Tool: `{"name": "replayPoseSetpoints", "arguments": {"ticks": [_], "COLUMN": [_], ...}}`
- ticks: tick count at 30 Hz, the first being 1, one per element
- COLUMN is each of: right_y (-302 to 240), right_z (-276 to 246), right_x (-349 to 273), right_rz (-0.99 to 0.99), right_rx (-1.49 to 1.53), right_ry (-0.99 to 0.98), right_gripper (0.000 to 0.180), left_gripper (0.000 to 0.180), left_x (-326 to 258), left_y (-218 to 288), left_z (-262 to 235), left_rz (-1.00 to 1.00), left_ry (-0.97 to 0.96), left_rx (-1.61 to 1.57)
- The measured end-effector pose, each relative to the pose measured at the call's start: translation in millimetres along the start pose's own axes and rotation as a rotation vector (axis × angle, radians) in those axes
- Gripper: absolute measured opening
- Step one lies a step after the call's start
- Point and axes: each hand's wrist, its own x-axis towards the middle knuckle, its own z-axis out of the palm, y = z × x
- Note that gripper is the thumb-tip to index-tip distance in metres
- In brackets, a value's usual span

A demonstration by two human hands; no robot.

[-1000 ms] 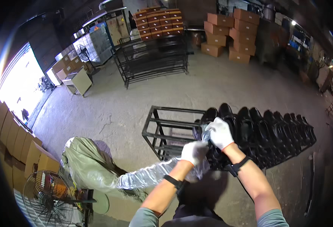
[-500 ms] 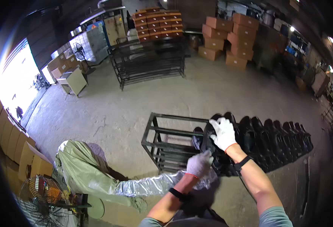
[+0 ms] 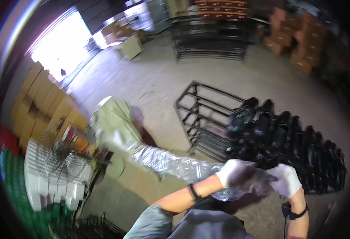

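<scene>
My left hand (image 3: 237,173), in a white glove, is closed on a clear crinkled plastic sleeve (image 3: 191,169). The sleeve's end is stretched across to my right hand (image 3: 285,180), also gloved, whose fingers pinch its edge. Motion blur softens both hands, and the exact grip is partly hidden. Just beyond them, black shoes (image 3: 280,129) stand in rows on a black metal rack (image 3: 211,89). To the left, the sleeve runs back to a large olive-green plastic-covered bundle (image 3: 117,119).
A wire fan (image 3: 59,143) stands at left beside white stacked trays (image 3: 43,175) and green crates (image 3: 17,199). Cardboard boxes (image 3: 43,97) line the left wall. Another black rack (image 3: 211,42) and more boxes (image 3: 298,36) stand at the back.
My hands have drawn back from the shoes toward my body and to the right, with the plastic sleeve now stretched between them. The view has turned left and downward.
</scene>
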Motion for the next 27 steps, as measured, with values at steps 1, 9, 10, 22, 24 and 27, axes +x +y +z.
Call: {"name": "replayPoseSetpoints", "arguments": {"ticks": [1, 9, 10, 22, 24, 27], "right_y": [34, 92, 86, 147, 107, 120], "right_z": [21, -79, -85, 81, 63, 44], "right_x": [-30, -83, -55, 193, 191, 190], "right_rz": [0.011, 0.505, 0.547, 0.327, 0.243, 0.249], "right_rx": [-0.006, 0.943, 0.941, -0.232, -0.313, -0.250], "right_ry": [-0.006, 0.769, 0.723, 0.486, 0.374, 0.302], "right_gripper": [0.018, 0.038, 0.040, 0.019, 0.031, 0.048], "left_gripper": [0.019, 0.012, 0.013, 0.025, 0.025, 0.026], "left_x": [12, 24, 28, 120, 105, 109], "left_y": [25, 16, 7, -53, -69, -68], "left_z": [3, -98, -69, 45, 30, 23], "left_rz": [0.010, 0.052, -0.054, -0.338, -0.390, -0.375], "left_ry": [-0.006, 0.338, 0.236, 0.053, 0.017, -0.108], "left_rx": [0.037, -0.121, -0.192, 0.135, 0.133, 0.163]}}
